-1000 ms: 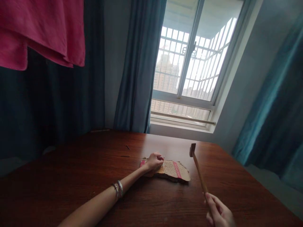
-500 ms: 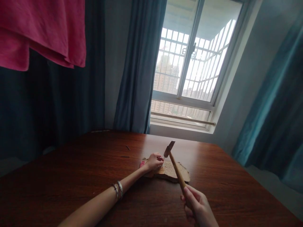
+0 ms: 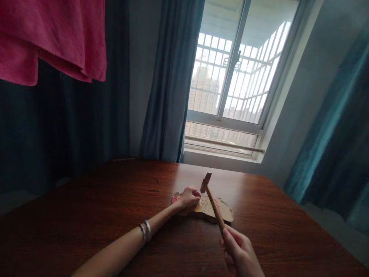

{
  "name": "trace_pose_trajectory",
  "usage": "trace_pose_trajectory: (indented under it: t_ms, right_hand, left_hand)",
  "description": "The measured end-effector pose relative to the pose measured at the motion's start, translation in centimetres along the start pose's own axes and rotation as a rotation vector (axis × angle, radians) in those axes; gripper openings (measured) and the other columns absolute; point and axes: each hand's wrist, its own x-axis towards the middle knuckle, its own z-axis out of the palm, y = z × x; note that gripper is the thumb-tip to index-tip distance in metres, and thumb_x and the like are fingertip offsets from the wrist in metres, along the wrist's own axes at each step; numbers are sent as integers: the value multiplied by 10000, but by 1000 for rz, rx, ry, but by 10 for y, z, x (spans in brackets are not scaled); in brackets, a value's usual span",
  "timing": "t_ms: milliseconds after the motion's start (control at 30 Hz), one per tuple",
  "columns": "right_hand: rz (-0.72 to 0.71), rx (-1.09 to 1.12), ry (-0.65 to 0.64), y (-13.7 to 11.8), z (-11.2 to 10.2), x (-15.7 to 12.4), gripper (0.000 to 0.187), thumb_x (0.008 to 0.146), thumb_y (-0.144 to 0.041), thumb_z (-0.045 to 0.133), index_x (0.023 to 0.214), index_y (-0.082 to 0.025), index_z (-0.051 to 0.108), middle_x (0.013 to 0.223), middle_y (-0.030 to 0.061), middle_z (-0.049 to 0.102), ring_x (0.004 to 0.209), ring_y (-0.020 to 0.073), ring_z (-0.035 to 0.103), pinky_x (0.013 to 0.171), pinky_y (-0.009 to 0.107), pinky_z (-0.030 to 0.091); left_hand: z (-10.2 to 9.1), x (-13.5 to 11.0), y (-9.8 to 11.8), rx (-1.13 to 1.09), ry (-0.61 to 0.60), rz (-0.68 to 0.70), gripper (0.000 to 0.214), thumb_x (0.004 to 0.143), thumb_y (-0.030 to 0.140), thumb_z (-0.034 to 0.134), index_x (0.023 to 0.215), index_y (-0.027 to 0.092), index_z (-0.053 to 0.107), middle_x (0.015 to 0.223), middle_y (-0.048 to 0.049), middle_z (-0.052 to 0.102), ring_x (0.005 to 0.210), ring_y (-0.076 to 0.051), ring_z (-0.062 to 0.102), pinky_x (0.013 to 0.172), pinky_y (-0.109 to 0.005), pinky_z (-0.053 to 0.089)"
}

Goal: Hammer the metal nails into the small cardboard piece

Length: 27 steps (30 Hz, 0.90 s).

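Observation:
My right hand is wrapped round the wooden handle of a hammer. Its metal head is raised just right of my left hand, close to the fingertips. Those fingers are pinched together over the left part of a tan board, on something small and thin that I cannot make out. Many small dark marks or holes cover the board's surface, and pinkish-red patches show near its left end and beside the hammer handle. The board lies flat on the table, its right end rounded.
Two thin dark sticks lie on the brown wooden table, left of the board. Behind the table are a barred window and blue curtains. A pink cloth hangs at the upper left.
The view has shifted very slightly. The hammer's head tilts a little more upright beside my left fingertips. Both hands keep their grip and otherwise look the same.

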Motion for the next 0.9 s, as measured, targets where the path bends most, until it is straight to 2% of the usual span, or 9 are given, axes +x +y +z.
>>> trace_pose_trajectory:
  t_ms: [167,500,900]
  right_hand:
    - [6,-12,-17,1,-2,2,413,679,-557,580,727,-151,521,599,-51,430,317,-9,284,272,135,163]
    - [-3,30,14,-5,7,-3,413,661,-551,598,664,-149,502,560,-57,418,300,-13,249,276,139,128]
    - [-14,15,72,-3,3,-3,420,631,-554,615,670,-143,540,537,-60,418,292,-8,246,273,142,140]
  left_hand:
    - [1,-1,0,-2,11,-11,168,598,206,545,690,115,653,692,-7,592,655,-123,530,590,-199,370]
    - [-1,-1,1,3,-11,-22,161,605,208,552,704,127,650,730,-10,593,685,-126,545,613,-197,386]
    - [-3,-2,4,51,-17,-30,158,614,224,555,697,139,659,737,-4,588,675,-119,537,600,-190,380]
